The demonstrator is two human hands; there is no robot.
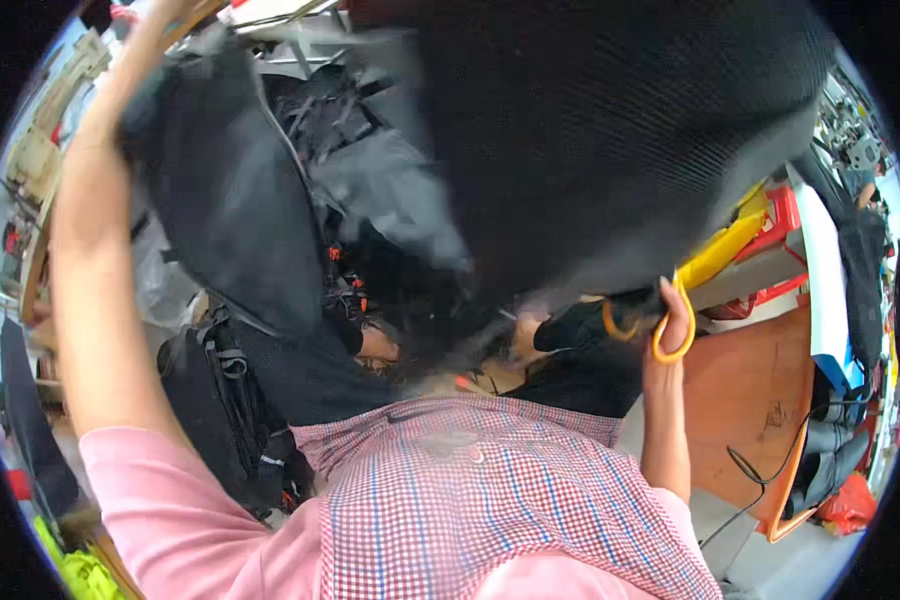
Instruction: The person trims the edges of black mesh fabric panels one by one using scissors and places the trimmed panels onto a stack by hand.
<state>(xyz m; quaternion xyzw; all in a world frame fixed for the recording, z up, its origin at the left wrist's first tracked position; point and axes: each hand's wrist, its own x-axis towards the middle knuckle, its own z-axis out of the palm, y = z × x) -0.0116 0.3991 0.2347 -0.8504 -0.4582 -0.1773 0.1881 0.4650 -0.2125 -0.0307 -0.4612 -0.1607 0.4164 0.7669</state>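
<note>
A pair of scissors [687, 341] with yellow-orange handle loops is in my right hand [676, 322], with fingers through one loop; its blades are hidden behind black cloth. A large sheet of black mesh-like fabric [620, 120] fills the upper middle, blurred by motion, just beyond that hand. My left arm [95, 270] reaches up along the left side, and its hand is cut off by the top edge. Next to this arm hangs a black fabric panel [235, 190] with a pale edge line.
Black bags or straps [220, 380] lie at lower left by my leg. At right stand an orange-brown board or bin [750, 400], a dark cable [755, 475] and a red bag [850, 503]. A yellow item [715, 255] sits beside red-and-white boxes. Another person is partly visible at far right.
</note>
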